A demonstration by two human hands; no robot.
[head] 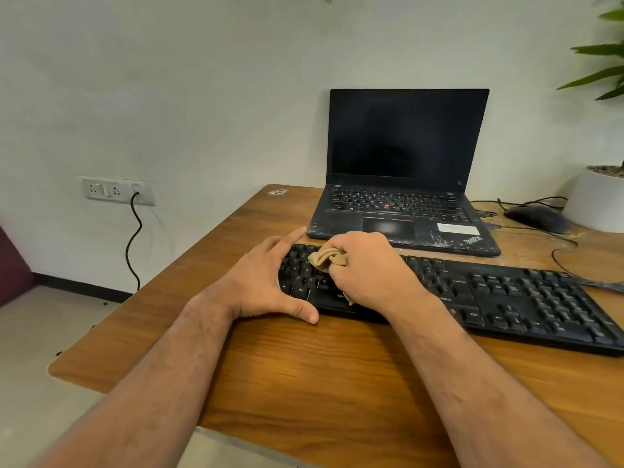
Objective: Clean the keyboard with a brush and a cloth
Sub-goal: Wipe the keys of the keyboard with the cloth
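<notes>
While your right hand (368,268) grips the cloth (327,259) on the keyboard (506,292), your left hand (266,282), fingers spread, braces its 9 o'clock end.

Even, soft indoor light fills the scene, bright without harsh glare; the wooden table (337,366) carries a mild sheen and only faint shadows lie under the forearms. The wide-angle lens bows straight lines near the edges; the plant (601,62) at the far right and the dark mouse (537,217) look slightly soft, while the centre stays fairly sharp.
</notes>
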